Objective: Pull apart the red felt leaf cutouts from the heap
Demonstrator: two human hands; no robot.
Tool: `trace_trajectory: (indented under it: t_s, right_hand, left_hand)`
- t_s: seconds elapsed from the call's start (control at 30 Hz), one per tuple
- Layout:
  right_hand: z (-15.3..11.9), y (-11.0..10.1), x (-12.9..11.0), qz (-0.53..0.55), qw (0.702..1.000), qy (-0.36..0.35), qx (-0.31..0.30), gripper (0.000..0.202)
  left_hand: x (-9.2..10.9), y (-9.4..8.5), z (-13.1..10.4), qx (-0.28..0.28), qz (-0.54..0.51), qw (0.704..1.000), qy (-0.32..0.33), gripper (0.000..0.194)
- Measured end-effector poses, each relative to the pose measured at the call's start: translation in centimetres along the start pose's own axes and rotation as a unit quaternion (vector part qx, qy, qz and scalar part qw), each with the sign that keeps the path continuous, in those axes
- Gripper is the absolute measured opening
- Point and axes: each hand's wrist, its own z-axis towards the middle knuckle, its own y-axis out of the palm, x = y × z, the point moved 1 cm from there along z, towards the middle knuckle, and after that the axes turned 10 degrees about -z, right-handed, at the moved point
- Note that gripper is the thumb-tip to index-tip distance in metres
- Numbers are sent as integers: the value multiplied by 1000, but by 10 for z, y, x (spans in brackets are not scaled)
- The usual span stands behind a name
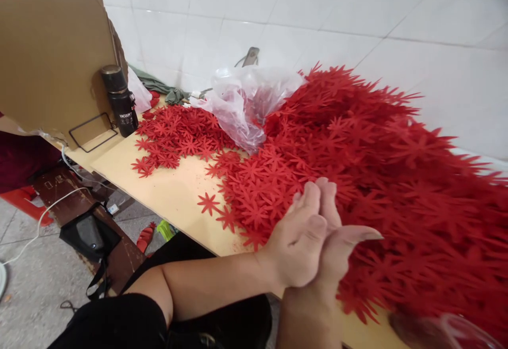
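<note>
My left hand (297,240) and my right hand (337,243) are pressed palm to palm above the table's front edge. The fingers of both are stretched out, with the thumbs raised, and no object shows between the palms. Behind and to the right of them rises a large heap of red star-shaped pieces (357,153). A smaller pile of the same pieces (178,132) lies to the left. Between the piles sits a clear plastic bag (242,106) with some red showing through it.
A black vacuum flask (120,103) and a wire stand (93,132) are by a cardboard sheet (55,53) at the left. A phone (251,56) leans on the tiled wall. Below left, a black bag (90,232) rests on a brown bench (59,185).
</note>
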Motion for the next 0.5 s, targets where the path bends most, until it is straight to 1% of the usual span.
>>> trace_trajectory:
  t_s: [0.07,0.1,0.13,0.23,0.27,0.33,0.4,0.5]
  right_hand:
    - [-8,4,-11,32,999,3,-3,68]
    - [-13,7,-14,35,999,-1,-5,70]
    - [-18,10,-16,37,999,-6,-13,72]
    - [-35,20,-15,43,997,-22,-51,74]
    - [-39,22,-13,39,997,-28,-58,73]
    - [-46,23,-10,38,997,-43,-55,69]
    - [-49,23,-9,53,996,-52,-40,65]
    - [-50,21,-11,90,995,-39,-3,58]
  left_hand:
    - [1,-2,3,-30,43,997,63,64]
    - [1,-4,6,-30,53,995,79,66]
    - [1,-6,11,-15,44,996,74,67]
    - [0,-15,28,62,-26,998,20,66]
    - [-1,-18,33,68,-41,997,8,64]
    - [-2,-21,40,58,-63,996,-9,63]
    - [-2,-22,44,52,-92,994,-26,65]
    - [0,-19,42,63,-138,986,-61,69]
